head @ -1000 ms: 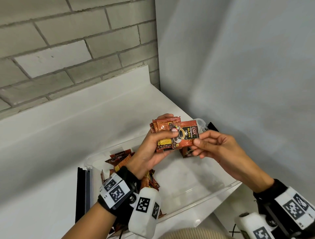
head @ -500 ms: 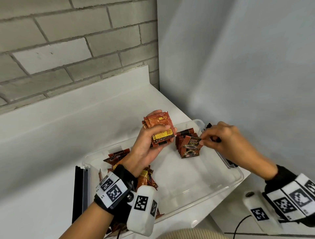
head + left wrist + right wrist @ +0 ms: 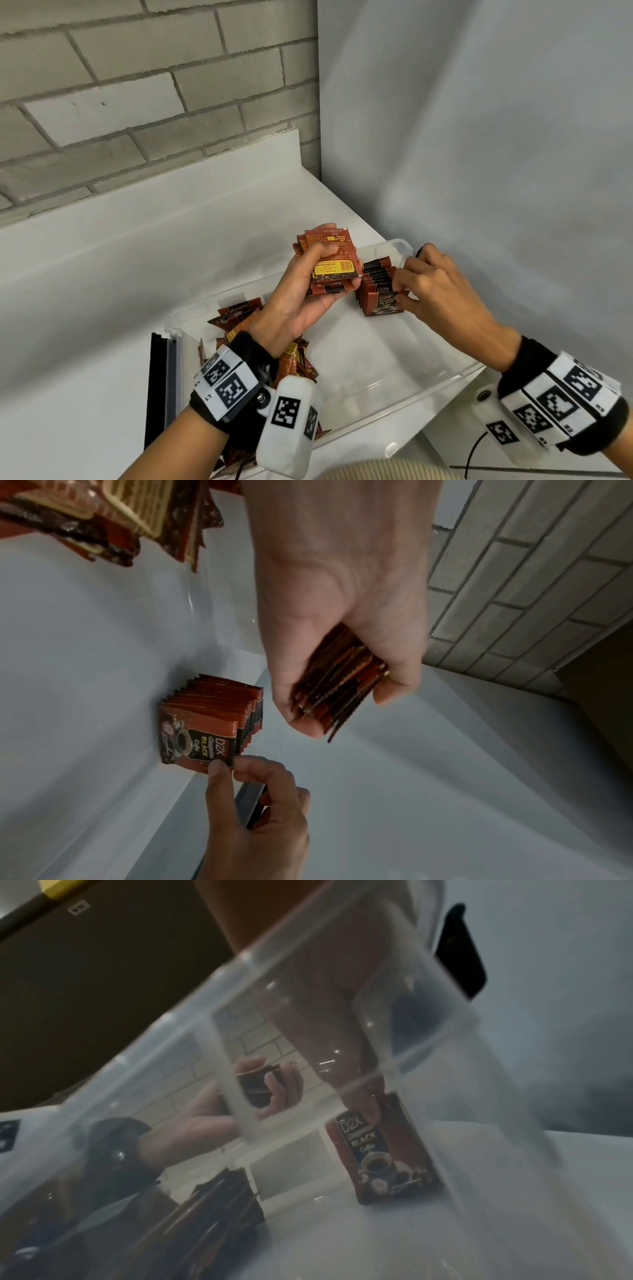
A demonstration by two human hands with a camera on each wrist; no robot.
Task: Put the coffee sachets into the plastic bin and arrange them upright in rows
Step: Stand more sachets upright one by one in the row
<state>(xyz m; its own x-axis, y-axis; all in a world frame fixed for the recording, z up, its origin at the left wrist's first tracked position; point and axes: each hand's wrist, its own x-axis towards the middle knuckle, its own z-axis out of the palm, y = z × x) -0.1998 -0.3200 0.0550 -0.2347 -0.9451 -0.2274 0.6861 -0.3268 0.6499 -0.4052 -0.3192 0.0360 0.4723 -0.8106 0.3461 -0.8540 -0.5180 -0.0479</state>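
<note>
A row of sachets (image 3: 378,284) stands upright at the far right end of the clear bin (image 3: 404,383), packed face to back, and the front sachet (image 3: 200,744) shows its D2X Black Coffee label. The right hand (image 3: 442,291) pinches that front sachet's top edge between thumb and forefinger. Just left of the row, the left hand (image 3: 305,298) grips a stack (image 3: 330,263) above the bin, thumb across its face. A loose pile (image 3: 239,318) lies at the bin's near left end. Through the bin wall the right wrist view is hazy, so the pinch looks only roughly placed there. The bin sits on a white counter (image 3: 120,274) by a brick wall (image 3: 137,85).
</note>
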